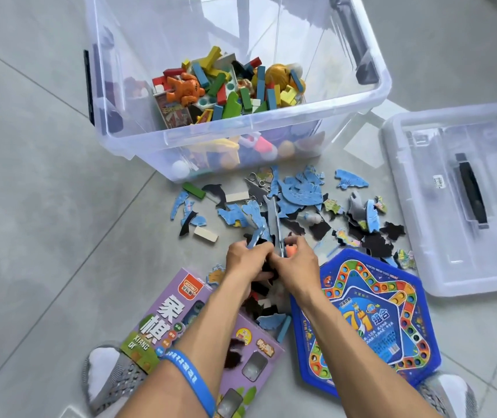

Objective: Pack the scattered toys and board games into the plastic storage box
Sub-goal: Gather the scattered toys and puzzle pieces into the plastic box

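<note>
A: Box (371,95) material?

B: Clear glossy plastic, same for the lid (416,182) beside it. Blocks (241,86) inside look like painted wood, smooth.

A: What's in my hands?

B: Puzzle pieces (298,191): matt, foam-like, black backs. Game board (365,324) is glossy blue plastic, purple carton (162,321) printed card. My wristband (193,375) looks like rubber. Floor (45,191) polished tile.
</note>
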Demonstrator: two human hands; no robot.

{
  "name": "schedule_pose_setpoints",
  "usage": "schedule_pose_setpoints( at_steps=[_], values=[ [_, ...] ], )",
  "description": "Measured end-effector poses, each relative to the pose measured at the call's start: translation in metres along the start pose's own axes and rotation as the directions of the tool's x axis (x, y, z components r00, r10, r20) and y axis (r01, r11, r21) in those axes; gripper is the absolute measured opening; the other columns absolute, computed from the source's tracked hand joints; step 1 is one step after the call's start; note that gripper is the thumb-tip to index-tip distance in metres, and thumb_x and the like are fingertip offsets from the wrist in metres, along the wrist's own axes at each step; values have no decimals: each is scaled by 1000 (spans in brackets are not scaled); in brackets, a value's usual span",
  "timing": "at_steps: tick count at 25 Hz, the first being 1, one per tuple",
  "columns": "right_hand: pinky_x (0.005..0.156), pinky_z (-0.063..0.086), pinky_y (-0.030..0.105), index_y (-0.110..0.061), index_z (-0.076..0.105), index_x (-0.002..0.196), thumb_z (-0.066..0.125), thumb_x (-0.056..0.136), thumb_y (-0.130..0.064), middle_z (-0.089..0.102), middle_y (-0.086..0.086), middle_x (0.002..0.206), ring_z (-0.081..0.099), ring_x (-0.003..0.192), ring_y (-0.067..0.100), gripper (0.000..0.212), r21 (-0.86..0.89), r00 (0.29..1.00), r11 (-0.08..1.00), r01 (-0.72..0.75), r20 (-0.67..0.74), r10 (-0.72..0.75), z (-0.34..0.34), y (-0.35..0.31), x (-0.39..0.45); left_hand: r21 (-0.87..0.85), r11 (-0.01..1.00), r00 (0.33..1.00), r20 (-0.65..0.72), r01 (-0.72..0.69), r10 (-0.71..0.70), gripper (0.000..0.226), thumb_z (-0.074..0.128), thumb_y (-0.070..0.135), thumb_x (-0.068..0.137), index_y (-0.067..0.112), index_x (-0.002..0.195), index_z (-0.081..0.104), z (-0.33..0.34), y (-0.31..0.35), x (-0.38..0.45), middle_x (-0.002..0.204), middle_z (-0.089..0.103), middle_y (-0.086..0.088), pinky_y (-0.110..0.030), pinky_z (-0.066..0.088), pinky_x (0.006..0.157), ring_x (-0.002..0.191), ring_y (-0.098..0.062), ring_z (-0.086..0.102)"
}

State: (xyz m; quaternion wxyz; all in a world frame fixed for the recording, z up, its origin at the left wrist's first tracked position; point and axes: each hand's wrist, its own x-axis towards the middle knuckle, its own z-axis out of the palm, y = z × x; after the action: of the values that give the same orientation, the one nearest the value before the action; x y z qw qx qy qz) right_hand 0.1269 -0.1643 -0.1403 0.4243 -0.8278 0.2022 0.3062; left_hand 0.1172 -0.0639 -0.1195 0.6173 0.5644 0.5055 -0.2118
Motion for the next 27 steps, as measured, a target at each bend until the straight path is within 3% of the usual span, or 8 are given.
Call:
schedule_pose_setpoints(
  at_steps=[4,10,15,19,21,23,25,27],
  values=[
    [40,47,34,-12,56,80,67,77,-9,61,9,59,59,44,29,12,274,987,959,-75,160,31,-10,0,-7,-29,999,999,25,-32,33,12,67,10,74,9,73,56,-1,5,-9,66,57,-7,-28,57,51,58,-18,58],
    [46,41,29,4,58,96,76,79,-9,61,11,70,53,50,20,28,527,977,848,-60,206,-59,-42,-13,-41,-72,988,987,78,-133,139,8,67,10,76,13,72,62,-15,15,-36,55,63,3,-24,49,46,45,-11,57],
    [45,39,26,-10,62,88,75,76,-8,58,9,67,52,49,20,18,693,957,718,-68,248,-149,-66,-46,-95,-249,951,962,157,-183,225,8,66,5,78,9,77,59,-29,33,-94,54,53,0,-19,35,36,34,-9,40],
    [50,39,26,-16,60,77,63,84,-10,59,5,73,56,57,17,10,766,920,634,-111,320,-225,-88,-124,-127,-404,899,913,280,-168,297,11,66,9,80,11,72,59,-54,92,-143,60,47,-2,-15,24,33,35,-5,28],
    [44,44,23,-13,57,81,59,89,-14,60,7,77,59,59,18,8,783,923,605,-147,329,-201,-100,-184,-127,-435,880,903,276,-188,329,14,67,18,81,13,71,58,-67,150,-158,68,51,-4,-14,30,34,38,-5,34],
    [47,54,27,-9,58,94,58,93,-30,60,9,83,61,54,21,21,840,919,502,-206,343,-196,-113,-245,-116,-513,839,893,272,-181,359,24,66,36,83,12,85,59,-82,211,-166,79,55,-7,-25,50,54,57,-15,52],
    [52,58,35,-4,52,121,60,89,-48,59,14,108,64,58,25,55,898,921,358,-258,340,-190,-127,-281,-106,-599,796,910,276,-89,310,62,61,55,82,5,117,52,-96,247,-165,109,56,-17,-53,48,91,98,-35,59],
    [81,58,42,1,30,145,59,87,-53,43,23,139,63,105,35,85,879,930,394,-268,342,-131,-136,-284,-101,-617,784,931,247,-61,268,88,53,60,85,2,146,28,-108,245,-163,146,35,-25,-61,36,103,129,-47,42]
  ],
)
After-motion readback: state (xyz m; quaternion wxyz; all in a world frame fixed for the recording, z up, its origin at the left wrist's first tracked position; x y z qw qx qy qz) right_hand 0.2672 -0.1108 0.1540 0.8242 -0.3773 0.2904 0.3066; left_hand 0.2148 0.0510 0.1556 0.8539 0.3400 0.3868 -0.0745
